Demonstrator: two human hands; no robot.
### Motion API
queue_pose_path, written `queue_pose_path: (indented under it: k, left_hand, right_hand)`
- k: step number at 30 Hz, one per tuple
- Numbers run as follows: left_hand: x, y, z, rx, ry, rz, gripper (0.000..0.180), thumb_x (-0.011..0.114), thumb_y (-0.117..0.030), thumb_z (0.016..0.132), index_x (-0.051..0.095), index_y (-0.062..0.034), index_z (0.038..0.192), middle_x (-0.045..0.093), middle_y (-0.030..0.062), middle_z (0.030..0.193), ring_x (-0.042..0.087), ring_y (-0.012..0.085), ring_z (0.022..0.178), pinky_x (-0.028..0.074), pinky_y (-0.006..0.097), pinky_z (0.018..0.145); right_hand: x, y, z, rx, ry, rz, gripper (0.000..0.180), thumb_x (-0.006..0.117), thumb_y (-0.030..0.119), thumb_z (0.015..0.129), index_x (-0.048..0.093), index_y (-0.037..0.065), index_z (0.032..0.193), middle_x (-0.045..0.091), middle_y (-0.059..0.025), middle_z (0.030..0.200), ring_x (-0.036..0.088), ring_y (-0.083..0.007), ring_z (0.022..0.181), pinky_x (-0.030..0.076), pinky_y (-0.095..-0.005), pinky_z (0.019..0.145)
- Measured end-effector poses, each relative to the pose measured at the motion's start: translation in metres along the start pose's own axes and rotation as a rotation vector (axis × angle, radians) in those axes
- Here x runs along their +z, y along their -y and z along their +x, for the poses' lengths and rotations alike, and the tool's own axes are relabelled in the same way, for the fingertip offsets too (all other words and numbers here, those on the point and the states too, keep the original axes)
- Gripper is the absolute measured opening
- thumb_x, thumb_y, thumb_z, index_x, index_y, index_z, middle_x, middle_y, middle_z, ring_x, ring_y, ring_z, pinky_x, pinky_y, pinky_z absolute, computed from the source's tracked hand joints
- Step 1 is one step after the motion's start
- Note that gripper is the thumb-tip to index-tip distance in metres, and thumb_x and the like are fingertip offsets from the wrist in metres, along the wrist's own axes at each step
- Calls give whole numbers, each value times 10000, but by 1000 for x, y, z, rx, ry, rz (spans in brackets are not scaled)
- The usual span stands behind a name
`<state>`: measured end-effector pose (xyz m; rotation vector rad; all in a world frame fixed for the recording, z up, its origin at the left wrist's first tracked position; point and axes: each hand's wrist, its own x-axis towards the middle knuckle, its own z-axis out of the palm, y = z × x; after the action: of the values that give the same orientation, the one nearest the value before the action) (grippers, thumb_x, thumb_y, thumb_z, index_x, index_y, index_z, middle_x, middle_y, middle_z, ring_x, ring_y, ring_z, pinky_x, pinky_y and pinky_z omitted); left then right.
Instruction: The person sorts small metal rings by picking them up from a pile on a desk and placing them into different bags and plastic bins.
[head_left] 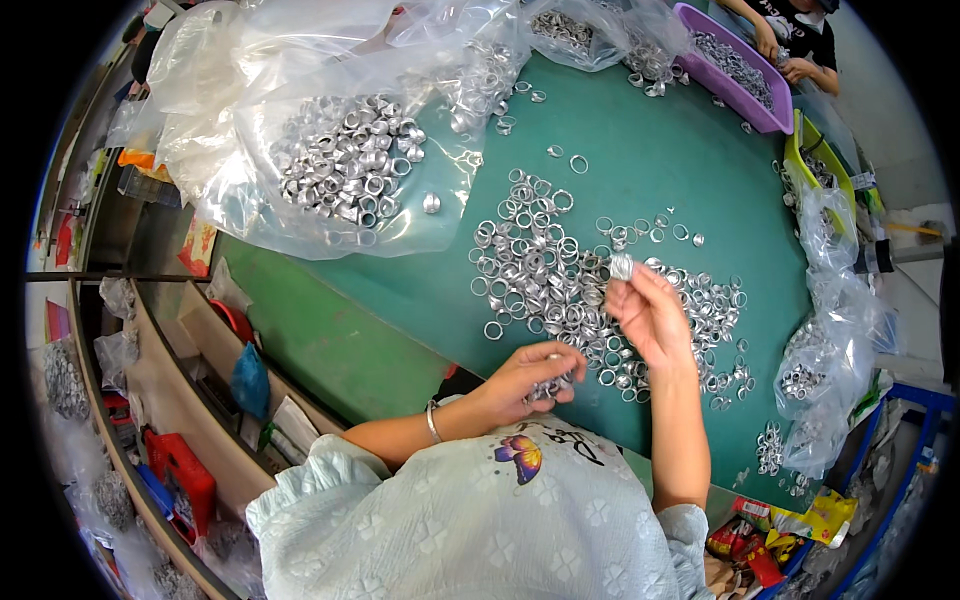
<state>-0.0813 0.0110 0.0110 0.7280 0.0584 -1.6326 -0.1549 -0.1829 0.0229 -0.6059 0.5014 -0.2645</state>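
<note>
A broad heap of silver metal rings [540, 265] is spread over the green table [640, 130] before me. My right hand [655, 312] is raised over the heap's right part, its thumb and fingers pinched on a wide ribbed silver ring [621, 266]. Nearer my body, my left hand [535, 382] curls around several small silver rings [550, 388] at the table's front edge. How many lie in that palm is hidden by the fingers. A bracelet [433, 422] circles my left wrist.
An open clear plastic bag [240, 180] holding wide rings [355, 165] covers the back left. Ring-filled purple [775, 115] and yellow-green bins [795, 150] line the far right, where another person's hands [790, 68] work. Plastic bags [815, 340] edge the right side; shelves [200, 400] stand left.
</note>
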Motion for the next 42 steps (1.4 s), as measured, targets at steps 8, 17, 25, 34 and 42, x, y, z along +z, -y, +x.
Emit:
queue_pose_path:
  k: [8,17,25,34,42]
  left_hand:
    - [2,-13,8,96,-13,-28,219,537,-257,924,591,-78,1039,579,32,885,558,105,657,339,166,398]
    - [-4,-20,3,-83,-10,-12,350,496,-425,922,593,-95,984,610,22,827,571,90,605,350,172,362]
    - [-14,-46,6,81,-89,-77,291,552,-354,904,586,-92,1027,612,28,842,567,92,591,353,172,361]
    - [-37,-149,17,998,-246,-434,319,498,-232,937,454,-88,1218,498,47,939,481,134,683,356,177,391]
    - [-23,-70,19,325,-93,-343,224,536,-223,907,545,-58,1059,549,66,884,511,136,665,358,177,387]
  right_hand:
    - [2,-15,-32,53,-40,-42,117,564,77,866,610,-13,925,602,-70,768,552,-148,684,450,-264,601]
    - [29,-24,-50,-494,21,-1290,113,636,2,764,613,-45,864,572,-94,785,522,-179,724,416,-287,657]
    - [44,-20,-42,-395,-47,-1133,286,586,-41,776,606,-8,1060,577,-64,873,517,-111,753,428,-237,685]
    - [23,14,30,-531,-87,-1502,234,583,-3,801,619,15,1031,566,-82,799,510,-163,669,444,-268,638]
    - [18,0,107,-663,20,-1893,414,649,8,714,551,17,1116,553,-122,1054,493,-325,1016,417,-398,854]
